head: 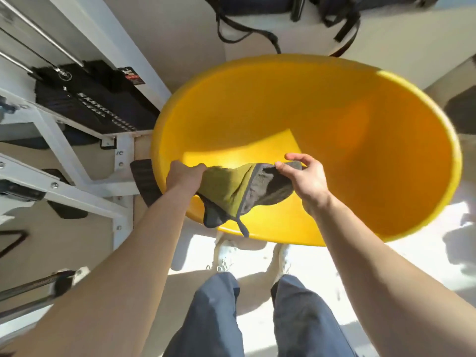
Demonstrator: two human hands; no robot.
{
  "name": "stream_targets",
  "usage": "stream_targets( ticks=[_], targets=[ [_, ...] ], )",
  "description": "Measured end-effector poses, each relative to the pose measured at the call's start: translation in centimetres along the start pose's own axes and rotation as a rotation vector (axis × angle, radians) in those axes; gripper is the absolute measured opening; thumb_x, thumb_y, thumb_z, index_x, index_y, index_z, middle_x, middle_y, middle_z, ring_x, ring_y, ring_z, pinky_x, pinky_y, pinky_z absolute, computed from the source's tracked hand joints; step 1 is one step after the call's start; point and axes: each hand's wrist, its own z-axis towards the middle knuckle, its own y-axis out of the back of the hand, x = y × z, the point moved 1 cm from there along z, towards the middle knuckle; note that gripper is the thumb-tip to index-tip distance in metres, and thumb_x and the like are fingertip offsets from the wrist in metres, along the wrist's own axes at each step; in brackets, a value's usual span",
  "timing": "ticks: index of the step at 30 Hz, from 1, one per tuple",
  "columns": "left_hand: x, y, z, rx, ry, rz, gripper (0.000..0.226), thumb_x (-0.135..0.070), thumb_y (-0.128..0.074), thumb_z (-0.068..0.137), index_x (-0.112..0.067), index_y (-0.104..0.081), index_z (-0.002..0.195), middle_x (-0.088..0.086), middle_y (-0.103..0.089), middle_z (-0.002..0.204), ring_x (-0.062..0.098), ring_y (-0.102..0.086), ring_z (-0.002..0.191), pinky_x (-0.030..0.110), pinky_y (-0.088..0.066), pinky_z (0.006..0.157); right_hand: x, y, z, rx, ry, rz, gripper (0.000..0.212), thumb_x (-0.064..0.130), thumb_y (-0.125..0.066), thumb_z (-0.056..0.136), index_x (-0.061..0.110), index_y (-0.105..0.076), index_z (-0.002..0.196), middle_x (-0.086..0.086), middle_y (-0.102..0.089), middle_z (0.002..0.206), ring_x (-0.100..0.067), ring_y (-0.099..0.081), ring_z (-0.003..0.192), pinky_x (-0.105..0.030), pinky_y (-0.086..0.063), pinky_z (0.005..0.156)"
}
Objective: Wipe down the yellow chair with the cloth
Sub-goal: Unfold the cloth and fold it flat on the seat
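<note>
Exercise machine (85, 106): fills the left side of the view, a white metal frame with a black weight stack, standing just beside the chair's left rim.

Left hand (184, 180): closed in a fist around one end of the cloth, knuckles toward the camera, held above the near left rim of the chair.

Cloth (231, 191): stretched between the two hands over the near part of the seat; one face is olive green, the other grey, with a grey edge and a small loop hanging from its lower corner. It sags in the middle and does not appear to touch the chair.

Right hand (306, 180): thumb and forefinger pinch the far end of the cloth, while the other fingers are spread loosely and hold nothing.

Yellow chair (334, 140): a round, bowl-shaped plastic seat directly in front of the person, deep and smooth inside, partly in sunlight. Its far rim is blurred.

Legs and shoes (224, 258): blue trousers and white shoes stand at the near edge of the chair.

Step in hand: the cloth seems to be getting opened out or refolded before wiping.

Doing it well: probably fold it into a flat pad in one palm, press it against the inner wall, and work in overlapping strokes from the rim down to the seat.
</note>
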Motion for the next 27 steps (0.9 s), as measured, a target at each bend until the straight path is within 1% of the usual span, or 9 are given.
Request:
stream_targets(
  ticks=[3, 6, 9, 11, 14, 17, 21, 24, 27],
  targets=[
    [-1.0, -1.3, -3.4, 0.099, -0.224, 0.319, 0.076, -0.051, -0.064, 0.087, -0.024, -0.031, 0.151, 0.013, -0.029, 0.155, 0.037, -0.035, 0.137, 0.048, -0.038, 0.105, 2.0, 1.6, -1.2, 0.049, 0.016, -0.029, 0.036, 0.005, -0.071, 0.090, 0.022, -0.065, 0.121, -0.002, -0.067, 0.096, -0.003, -0.066, 0.079, -0.023, -0.055, 0.076],
    [-2.8, -4.3, -6.9, 0.487, -0.439, 0.041, 0.053, -0.031, -0.063, 0.090, -0.028, -0.047, 0.141, 0.008, -0.051, 0.142, 0.024, -0.051, 0.122, 0.041, -0.041, 0.103, 3.6, 1.4, -2.6, 0.255, -0.014, 0.050, 0.032, -0.005, -0.062, 0.089, 0.020, -0.070, 0.109, -0.004, -0.074, 0.090, -0.023, -0.065, 0.081, -0.035, -0.056, 0.075],
    [-4.2, -6.8, -8.9, 0.666, -0.498, -0.140, 0.054, 0.009, -0.044, 0.094, -0.017, -0.044, 0.141, 0.012, -0.054, 0.130, 0.026, -0.052, 0.109, 0.036, -0.047, 0.087, 5.3, 1.9, -4.1, 0.356, -0.041, 0.236, 0.022, -0.001, -0.065, 0.079, 0.011, -0.068, 0.097, -0.008, -0.066, 0.071, -0.027, -0.058, 0.063, -0.032, -0.052, 0.058],
    [-4.6, -7.6, -10.2, 0.745, -0.474, -0.296, 0.050, 0.013, -0.045, 0.093, -0.010, -0.043, 0.137, 0.015, -0.056, 0.110, 0.023, -0.060, 0.092, 0.032, -0.053, 0.069, 6.6, 2.8, -5.0, 0.410, -0.055, 0.351, 0.022, -0.002, -0.055, 0.078, 0.009, -0.064, 0.095, -0.008, -0.059, 0.070, -0.028, -0.056, 0.064, -0.033, -0.053, 0.059],
    [-4.6, -7.9, -11.3, 0.674, -0.442, -0.260, 0.047, -0.006, -0.071, 0.074, -0.008, -0.056, 0.117, 0.007, -0.063, 0.083, 0.019, -0.061, 0.070, 0.039, -0.050, 0.069, 8.6, 4.3, -6.0, 0.421, -0.063, 0.456, 0.032, 0.003, -0.042, 0.076, 0.013, -0.062, 0.099, -0.003, -0.050, 0.066, -0.026, -0.051, 0.065, -0.037, -0.049, 0.068],
    [-5.4, -6.5, -12.2, 0.507, -0.379, -0.210, 0.021, -0.019, -0.073, 0.076, -0.013, -0.066, 0.095, 0.004, -0.063, 0.066, 0.025, -0.050, 0.056, 0.036, -0.041, 0.059, 9.8, 5.7, -6.4, 0.270, -0.036, 0.345, 0.039, 0.007, -0.048, 0.068, 0.018, -0.065, 0.101, -0.003, -0.055, 0.068, -0.026, -0.055, 0.067, -0.036, -0.048, 0.068],
    [-7.4, -1.4, -13.4, 0.356, -0.441, -0.262, 0.024, -0.013, -0.068, 0.085, -0.021, -0.073, 0.107, -0.001, -0.072, 0.100, 0.018, -0.065, 0.092, 0.032, -0.052, 0.078, 9.0, 7.8, -6.1, -0.013, -0.024, -0.048, 0.039, 0.019, -0.064, 0.081, 0.029, -0.061, 0.118, -0.001, -0.066, 0.091, -0.020, -0.062, 0.080, -0.035, -0.050, 0.072],
    [-9.9, 2.4, -14.8, 0.395, -0.547, -0.295, 0.028, -0.005, -0.067, 0.085, -0.023, -0.073, 0.105, -0.001, -0.072, 0.103, 0.019, -0.066, 0.097, 0.035, -0.056, 0.083, 7.1, 8.7, -6.3, -0.121, -0.084, -0.214, 0.056, 0.047, -0.074, 0.083, 0.021, -0.052, 0.127, -0.006, -0.067, 0.110, -0.016, -0.065, 0.085, -0.032, -0.054, 0.072],
    [-12.3, 4.8, -16.3, 0.465, -0.615, -0.305, 0.029, -0.002, -0.068, 0.084, -0.027, -0.075, 0.097, 0.001, -0.073, 0.100, 0.022, -0.067, 0.093, 0.038, -0.057, 0.082, 7.0, 8.1, -6.7, 0.083, -0.123, -0.208, 0.058, 0.062, -0.069, 0.083, 0.009, -0.063, 0.105, -0.011, -0.069, 0.092, -0.026, -0.066, 0.073, -0.031, -0.050, 0.058]
  ],
)
